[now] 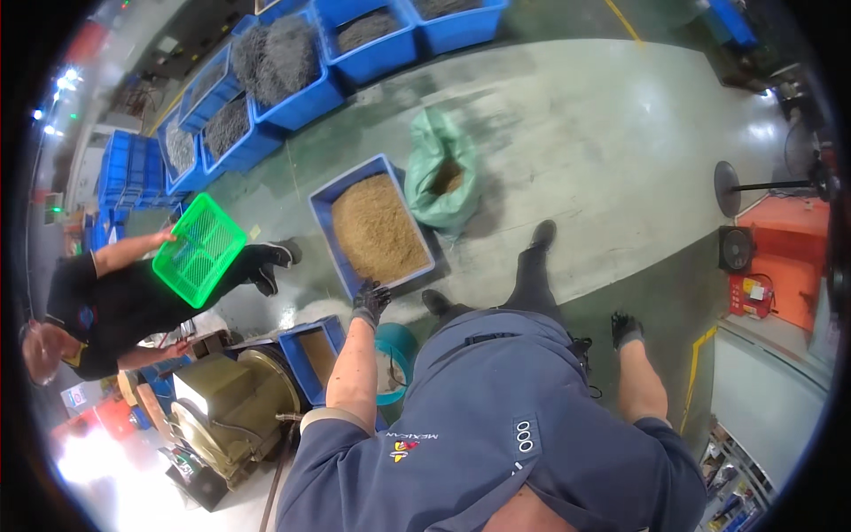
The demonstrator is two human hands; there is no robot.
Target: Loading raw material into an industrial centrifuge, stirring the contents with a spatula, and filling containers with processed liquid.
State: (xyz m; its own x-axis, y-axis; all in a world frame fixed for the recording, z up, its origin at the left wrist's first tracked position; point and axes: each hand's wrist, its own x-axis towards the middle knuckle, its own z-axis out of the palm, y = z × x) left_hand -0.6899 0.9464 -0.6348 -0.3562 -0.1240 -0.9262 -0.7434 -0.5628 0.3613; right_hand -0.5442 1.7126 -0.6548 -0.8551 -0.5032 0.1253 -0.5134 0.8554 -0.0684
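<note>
My left hand [370, 301], in a dark glove, is held out over the near edge of a blue crate [321, 215]. Its fingers are spread and nothing is in them. Brown granular material [377, 229] is heaped inside that crate. Just beyond it on the right, a green woven sack [433, 137] stands with its mouth gaping, some of the same brown stuff inside. Out to my right side hangs my right hand [627, 329], gloved too, with fingers loosely apart and no object visible in it. A teal bucket [408, 341] stands below my left hand.
At left, a co-worker [124, 297] holds a bright green slotted basket [199, 250]. A drum-like machine [235, 403] and a smaller blue crate [290, 355] stand nearby. Blue bins [306, 108] of grey material line the back. A fan [727, 189] and red cabinet [789, 235] are at right.
</note>
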